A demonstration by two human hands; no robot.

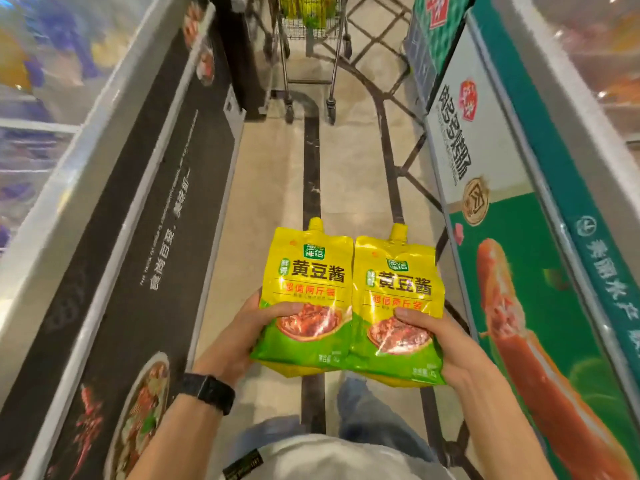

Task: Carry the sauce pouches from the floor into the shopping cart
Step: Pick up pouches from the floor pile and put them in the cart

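Two yellow-and-green sauce pouches with spouts are held side by side in front of me, above the aisle floor. My left hand (244, 336) grips the lower left edge of the left pouch (306, 282), thumb on its front. My right hand (446, 344) grips the lower right of the right pouch (398, 299) the same way. The shopping cart (311, 32) stands ahead at the far end of the aisle, its wire basket holding several yellow pouches.
A freezer chest with a dark printed side (145, 216) lines the left of the aisle. Another with a green and white printed side (512, 237) lines the right. The tiled floor (277, 181) runs between them up to the cart.
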